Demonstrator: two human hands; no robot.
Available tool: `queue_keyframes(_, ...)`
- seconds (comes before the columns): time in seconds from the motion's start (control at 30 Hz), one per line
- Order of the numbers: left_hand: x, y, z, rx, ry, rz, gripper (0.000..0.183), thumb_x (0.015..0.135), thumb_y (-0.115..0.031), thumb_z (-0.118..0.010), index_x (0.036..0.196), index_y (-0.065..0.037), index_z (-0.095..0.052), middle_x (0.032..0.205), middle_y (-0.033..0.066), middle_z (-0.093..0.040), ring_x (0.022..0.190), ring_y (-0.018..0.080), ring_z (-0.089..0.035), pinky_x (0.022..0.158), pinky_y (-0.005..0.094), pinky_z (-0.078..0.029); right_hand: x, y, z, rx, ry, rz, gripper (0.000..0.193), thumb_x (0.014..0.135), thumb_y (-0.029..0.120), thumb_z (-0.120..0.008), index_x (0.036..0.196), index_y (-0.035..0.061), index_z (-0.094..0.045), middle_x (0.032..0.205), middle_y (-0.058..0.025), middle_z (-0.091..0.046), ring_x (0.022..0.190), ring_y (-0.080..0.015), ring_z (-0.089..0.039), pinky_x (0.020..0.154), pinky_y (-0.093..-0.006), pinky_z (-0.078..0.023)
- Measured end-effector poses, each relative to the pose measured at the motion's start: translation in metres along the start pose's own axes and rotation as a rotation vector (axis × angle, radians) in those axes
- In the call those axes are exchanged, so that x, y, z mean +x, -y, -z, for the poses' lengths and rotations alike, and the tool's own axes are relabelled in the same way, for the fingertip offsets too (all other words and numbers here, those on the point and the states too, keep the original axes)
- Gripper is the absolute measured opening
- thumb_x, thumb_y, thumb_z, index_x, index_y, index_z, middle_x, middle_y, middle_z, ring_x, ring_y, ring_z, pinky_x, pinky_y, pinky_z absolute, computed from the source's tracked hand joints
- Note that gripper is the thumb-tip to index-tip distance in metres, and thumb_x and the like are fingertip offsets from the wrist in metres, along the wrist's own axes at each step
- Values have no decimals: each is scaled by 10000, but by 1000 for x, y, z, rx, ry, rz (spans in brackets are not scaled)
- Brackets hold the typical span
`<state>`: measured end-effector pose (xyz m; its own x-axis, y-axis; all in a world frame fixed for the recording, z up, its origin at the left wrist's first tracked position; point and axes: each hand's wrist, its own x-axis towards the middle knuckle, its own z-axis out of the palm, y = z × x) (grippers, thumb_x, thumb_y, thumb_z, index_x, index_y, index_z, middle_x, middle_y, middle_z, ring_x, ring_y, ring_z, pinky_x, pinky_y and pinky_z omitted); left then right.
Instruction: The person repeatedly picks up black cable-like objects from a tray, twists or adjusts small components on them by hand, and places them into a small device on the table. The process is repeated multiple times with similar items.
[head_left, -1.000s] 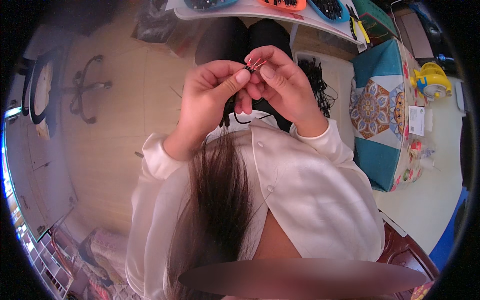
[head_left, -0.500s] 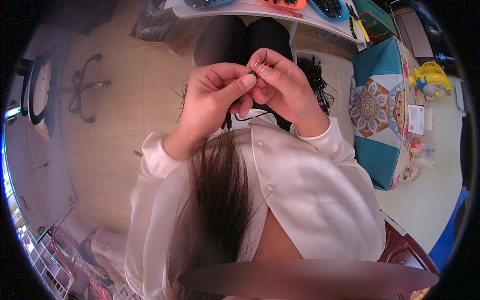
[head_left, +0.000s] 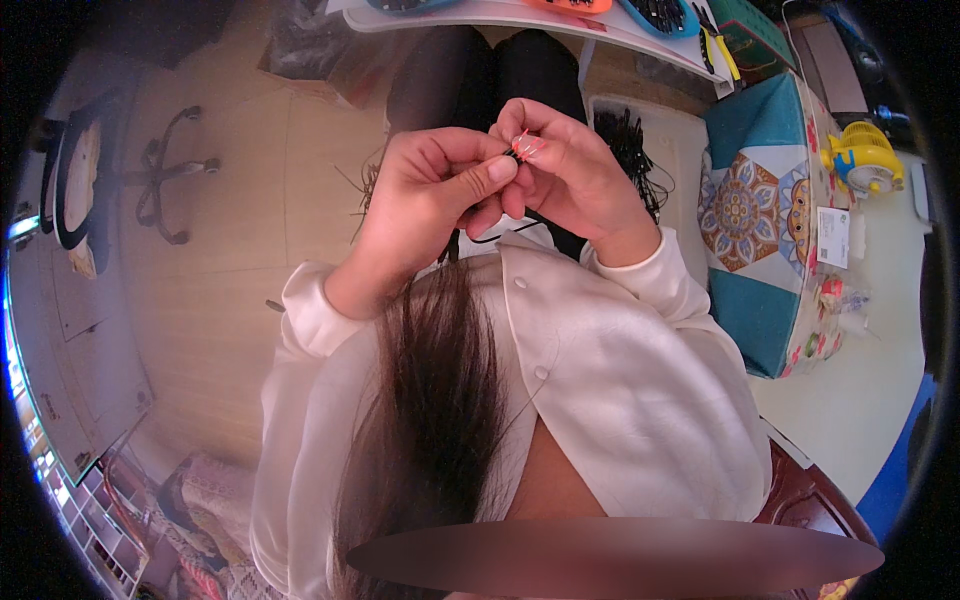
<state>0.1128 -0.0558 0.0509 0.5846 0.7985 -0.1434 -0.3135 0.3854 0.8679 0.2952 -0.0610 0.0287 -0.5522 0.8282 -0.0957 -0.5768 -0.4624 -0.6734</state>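
Above my lap, both hands meet at the end of a thin black cable (head_left: 512,154). My left hand (head_left: 430,190) pinches the cable between thumb and forefinger, its other fingers curled underneath. Fine red and whitish wires (head_left: 528,143) stick out of the cable end. My right hand (head_left: 570,170) is closed with thumb and forefinger on those wires, hiding part of them. A loop of black cable (head_left: 497,238) hangs below the hands against my white shirt.
A white table (head_left: 480,17) ahead bears blue and orange trays of small black parts, with yellow-handled pliers (head_left: 722,55) at its right end. Bundled black cables (head_left: 625,150) lie in a pale bin on the right. Beyond stand a patterned cloth-covered box (head_left: 755,220) and a yellow fan (head_left: 868,160).
My right thumb and fingers have closed further over the wires, so fewer of them show. My left hand stays nearly in place on the cable.
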Motion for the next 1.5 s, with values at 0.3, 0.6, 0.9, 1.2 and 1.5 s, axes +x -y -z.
queue_keyframes(0.3,-1,-1,-1,50,-31,10,155,933,-90,-588,893,40,-662,702,78,-656,488,64,-491,437,192,-356,0,-1,-4,-44,-17,37,176,941,202,-589,993,61,-497,785,-10,-575,689,-106,-597,626,-223,-495)
queue_keyframes(0.6,2,-1,5,149,-104,-28,155,922,-107,-616,896,34,-675,672,67,-642,471,51,-464,427,185,-337,1,26,-1,-924,-92,375,467,1025,415,-372,800,32,-517,688,-24,-501,624,-99,-487,549,-238,-371)
queue_keyframes(0.9,4,0,6,131,-116,52,150,904,-105,-641,878,38,-677,653,46,-621,490,39,-452,433,176,-322,1,13,-2,-1291,-284,528,268,939,227,-593,764,33,-534,595,-69,-472,509,-141,-448,479,-286,-365)
queue_keyframes(1.2,-2,-8,13,49,-65,117,132,879,-66,-636,860,58,-676,634,72,-610,480,47,-444,421,174,-296,-21,52,4,-1756,-152,749,312,836,188,-700,1111,48,-657,973,-75,-618,803,-167,-599,676,-259,-472)
queue_keyframes(1.5,-5,-12,7,96,-26,132,126,873,-75,-660,870,47,-690,640,65,-619,503,42,-482,422,170,-313,-14,50,-11,-1803,176,1010,309,636,47,-796,924,11,-691,879,-90,-626,735,-236,-607,617,-305,-488)
